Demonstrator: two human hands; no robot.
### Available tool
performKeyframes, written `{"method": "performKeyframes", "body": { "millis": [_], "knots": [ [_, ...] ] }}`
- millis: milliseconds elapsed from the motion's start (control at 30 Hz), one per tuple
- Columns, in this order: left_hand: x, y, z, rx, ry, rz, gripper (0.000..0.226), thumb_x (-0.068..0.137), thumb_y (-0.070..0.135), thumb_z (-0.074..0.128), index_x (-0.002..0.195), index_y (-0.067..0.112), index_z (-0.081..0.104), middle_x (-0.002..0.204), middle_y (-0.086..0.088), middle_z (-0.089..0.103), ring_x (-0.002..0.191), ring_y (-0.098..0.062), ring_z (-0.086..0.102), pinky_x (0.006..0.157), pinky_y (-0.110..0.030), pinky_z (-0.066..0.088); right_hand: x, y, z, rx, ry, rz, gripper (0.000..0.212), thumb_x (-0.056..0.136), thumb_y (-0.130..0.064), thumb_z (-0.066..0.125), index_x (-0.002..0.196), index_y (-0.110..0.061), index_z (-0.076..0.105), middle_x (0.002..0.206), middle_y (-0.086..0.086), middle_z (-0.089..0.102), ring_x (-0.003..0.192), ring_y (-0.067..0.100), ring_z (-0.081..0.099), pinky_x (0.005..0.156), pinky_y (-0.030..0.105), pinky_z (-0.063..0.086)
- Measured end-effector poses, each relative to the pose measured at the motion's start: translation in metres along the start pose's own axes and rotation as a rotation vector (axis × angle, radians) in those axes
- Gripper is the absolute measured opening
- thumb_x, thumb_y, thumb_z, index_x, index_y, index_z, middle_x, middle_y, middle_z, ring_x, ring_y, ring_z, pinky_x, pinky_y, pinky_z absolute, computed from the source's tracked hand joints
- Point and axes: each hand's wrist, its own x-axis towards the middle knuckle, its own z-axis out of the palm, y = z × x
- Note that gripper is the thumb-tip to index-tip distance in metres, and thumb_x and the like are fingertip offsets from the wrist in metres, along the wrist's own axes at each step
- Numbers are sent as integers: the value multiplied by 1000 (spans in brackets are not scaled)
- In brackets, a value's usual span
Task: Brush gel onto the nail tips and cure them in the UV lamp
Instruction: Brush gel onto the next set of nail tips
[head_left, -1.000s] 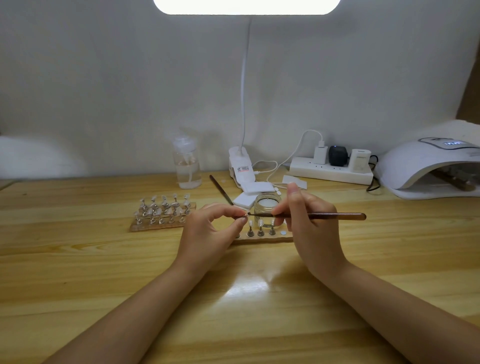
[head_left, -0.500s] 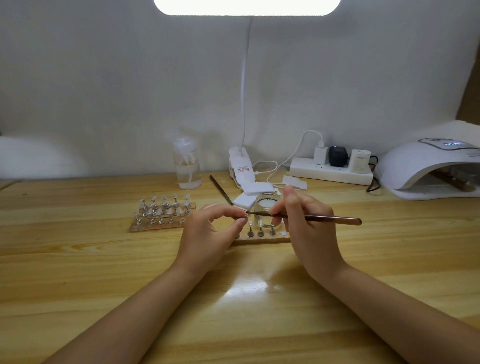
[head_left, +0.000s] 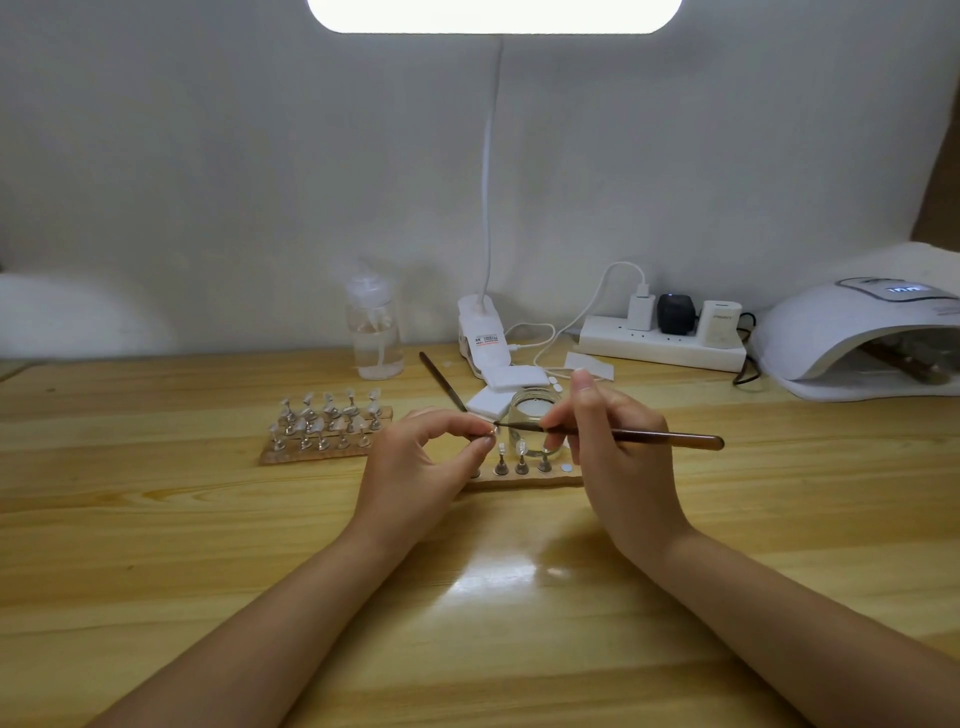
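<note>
While the desk (head_left: 156, 545) is spreading across the whole foreground under a lit lamp panel (head_left: 493, 13), the UV lamp (head_left: 852, 332) is sitting at its far right edge, with a power strip (head_left: 660, 348) lying just left of it against the wall. A clear bottle (head_left: 374, 332) is standing left of centre, near a full rack (head_left: 324, 426) of nail tips on stands. The left hand (head_left: 410, 478) is pinching one small nail tip (head_left: 488, 430) between thumb and forefinger, above a second rack (head_left: 524, 473). The right hand (head_left: 618, 457) is gripping a brush (head_left: 649, 436), its fingers curled round the handle and its bristle end touching the pinched tip. A glass jar (head_left: 535, 415) is standing just behind.
</note>
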Motion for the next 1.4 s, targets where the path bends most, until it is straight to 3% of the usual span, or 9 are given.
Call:
{"method": "performKeyframes", "body": {
  "millis": [67,200,333,467,600,767,1133,1267,1400],
  "knots": [
    [1,-1,0,8,3,5,17,74,7,73,76,24,70,81,10,68,79,-11,65,79,-39,53,0,-1,1,24,10,19,42,90,-29,44,56,-14,62,47,-4,54,43,0,48,48,10,36],
    [1,-4,0,48,13,29,23,73,8,74,73,30,67,78,15,67,81,0,62,78,-9,43,-1,-2,-1,61,20,39,46,89,-30,45,49,-15,61,44,6,54,42,6,49,48,12,37],
    [2,-5,0,37,6,14,21,74,10,73,74,31,67,78,16,67,78,0,63,77,-13,46,1,-1,-2,59,57,26,45,93,-24,43,55,-10,63,46,3,55,45,3,50,49,11,38],
    [2,-3,0,50,13,24,23,74,9,73,74,31,67,78,18,66,83,7,60,75,-2,39,1,-1,-1,21,35,30,41,95,-15,43,60,-7,63,50,0,56,46,0,50,48,10,37],
    [1,-3,0,52,18,37,26,73,8,73,73,33,66,77,19,65,81,9,59,72,-1,39,-1,-4,1,65,4,45,42,90,-27,44,61,-5,63,50,1,56,45,1,50,47,11,36],
    [1,-2,0,50,19,31,25,74,9,73,75,33,66,79,20,65,81,7,60,71,-3,42,-2,-6,2,77,-11,36,42,93,-33,46,58,-15,63,48,-2,56,46,3,50,47,12,36],
    [2,-3,1,53,-1,61,19,77,5,70,88,21,71,80,16,65,83,2,62,75,-5,42,1,-4,1,19,-15,-20,34,90,-23,44,64,-13,63,52,-14,59,51,-1,53,53,7,38],
    [2,-4,1,59,1,46,17,77,8,70,88,21,72,81,15,66,86,-2,63,79,-14,47,-1,-6,2,50,-13,5,37,88,-32,46,60,-14,63,50,-8,58,48,0,52,50,9,37],
    [2,-5,1,21,11,15,20,77,8,69,88,25,71,83,16,66,86,-4,64,81,-31,52,-1,-4,-1,82,12,30,44,91,-26,46,53,-12,62,47,1,57,44,3,51,48,12,38]
  ]
}}
